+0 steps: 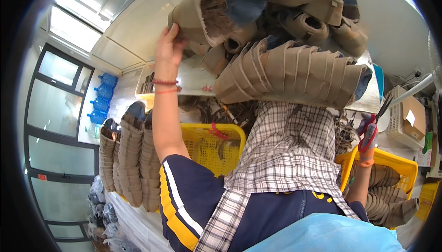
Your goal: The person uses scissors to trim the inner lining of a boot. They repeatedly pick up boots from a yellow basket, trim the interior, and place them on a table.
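My left hand [168, 51] reaches up to the far side, its thumb pressed at the outer edge of a tan boot upper [189, 17]. This upper is a wide tube with brown fur lining and a blue patch inside; my other fingertips are blurred and partly behind it. Lower right, my right hand [368, 143], in a grey glove with an orange cuff, is closed round red-handled scissors [369, 132], their dark blades pointing up. Between my hands, a nested row of similar tan uppers [294, 74] lies at the table's near edge. More uppers [306, 26] are heaped behind it.
Nested stacks of uppers [131, 160] stand at the left. A yellow basket [241, 134] sits below my left arm; another yellow basket [405, 169] at the right holds uppers. Blue water bottles [103, 97] line the far left wall. A cardboard box [414, 118] stands at right.
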{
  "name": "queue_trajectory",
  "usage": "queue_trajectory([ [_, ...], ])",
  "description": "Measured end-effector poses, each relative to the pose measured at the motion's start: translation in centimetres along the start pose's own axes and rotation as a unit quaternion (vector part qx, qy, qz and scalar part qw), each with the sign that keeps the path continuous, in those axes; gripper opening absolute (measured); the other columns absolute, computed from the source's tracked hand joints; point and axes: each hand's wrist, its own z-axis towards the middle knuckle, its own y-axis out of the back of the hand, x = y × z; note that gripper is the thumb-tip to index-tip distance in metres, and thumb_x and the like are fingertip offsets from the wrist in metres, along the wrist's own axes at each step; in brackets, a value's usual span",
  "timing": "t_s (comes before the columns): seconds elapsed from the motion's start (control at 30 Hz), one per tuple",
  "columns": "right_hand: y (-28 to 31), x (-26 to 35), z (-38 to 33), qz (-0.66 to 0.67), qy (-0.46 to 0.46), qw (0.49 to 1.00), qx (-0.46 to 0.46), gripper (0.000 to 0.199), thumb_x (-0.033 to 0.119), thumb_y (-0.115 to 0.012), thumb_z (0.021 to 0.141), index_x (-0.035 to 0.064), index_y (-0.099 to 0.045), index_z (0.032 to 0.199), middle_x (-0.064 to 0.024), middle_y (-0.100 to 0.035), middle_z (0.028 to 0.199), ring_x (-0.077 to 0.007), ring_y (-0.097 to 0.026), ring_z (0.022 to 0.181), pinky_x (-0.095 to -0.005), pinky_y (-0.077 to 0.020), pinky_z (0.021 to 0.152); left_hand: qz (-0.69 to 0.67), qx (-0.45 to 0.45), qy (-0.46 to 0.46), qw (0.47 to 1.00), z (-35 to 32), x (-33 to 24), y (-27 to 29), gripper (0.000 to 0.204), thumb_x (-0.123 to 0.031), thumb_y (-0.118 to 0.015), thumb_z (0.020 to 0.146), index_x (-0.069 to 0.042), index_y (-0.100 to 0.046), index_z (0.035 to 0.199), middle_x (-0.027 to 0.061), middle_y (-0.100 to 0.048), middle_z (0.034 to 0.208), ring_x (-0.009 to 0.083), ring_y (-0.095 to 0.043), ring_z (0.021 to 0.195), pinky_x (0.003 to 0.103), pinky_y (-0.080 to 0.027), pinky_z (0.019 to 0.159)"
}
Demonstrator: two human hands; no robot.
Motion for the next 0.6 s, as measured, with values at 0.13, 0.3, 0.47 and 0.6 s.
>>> queue_trajectory([
  [0.13, -4.1, 4.3, 0.8, -0.11, 0.029, 0.992, 0.049, 0.042, 0.028, -0.052, 0.088, -0.0032, -0.052, 0.117, 0.0005, -0.048, 0.076, -0.0079, -0.046, 0.073, -0.0227, -0.0401, 0.075, -0.153, -0.093, 0.136, 0.974, -8.5, 3.0, -2.6, 0.032, -0.016, -0.051, 0.092, -0.005, -0.049, 0.122, 0.0113, -0.053, 0.121, 0.0287, -0.049, 0.113, 0.051, -0.037, 0.097],
  [0.3, -9.6, 10.8, 1.2, -0.374, 0.122, 0.898, 0.198, 0.037, 0.015, -0.072, 0.073, 0.0044, -0.056, 0.104, -0.0081, -0.056, 0.078, -0.018, -0.054, 0.068, -0.0285, -0.0444, 0.062, -0.234, -0.103, 0.274, 0.927, -17.3, 8.9, -3.7, 0.035, -0.018, -0.047, 0.094, -0.006, -0.045, 0.127, 0.011, -0.049, 0.129, 0.0283, -0.044, 0.12, 0.05, -0.034, 0.102],
  [0.47, -12.7, 6.4, 4.4, -0.527, 0.31, 0.755, 0.235, 0.03, 0.022, -0.073, 0.068, 0.0104, -0.057, 0.091, -0.008, -0.06, 0.082, -0.0273, -0.06, 0.078, -0.0347, -0.0483, 0.066, -0.245, -0.143, 0.361, 0.888, -20.3, 17.5, -2.9, 0.036, -0.018, -0.048, 0.093, -0.007, -0.045, 0.127, 0.0086, -0.049, 0.129, 0.0261, -0.044, 0.12, 0.048, -0.034, 0.103],
  [0.6, -14.6, 4.6, 5.0, -0.633, 0.314, 0.666, 0.239, 0.03, 0.03, -0.071, 0.069, 0.0121, -0.059, 0.091, -0.0058, -0.06, 0.081, -0.0241, -0.06, 0.08, -0.034, -0.0487, 0.07, -0.229, -0.125, 0.371, 0.891, -21.4, 19.0, -3.4, 0.037, -0.018, -0.05, 0.093, -0.007, -0.046, 0.128, 0.0068, -0.049, 0.129, 0.0243, -0.045, 0.119, 0.046, -0.034, 0.102],
])
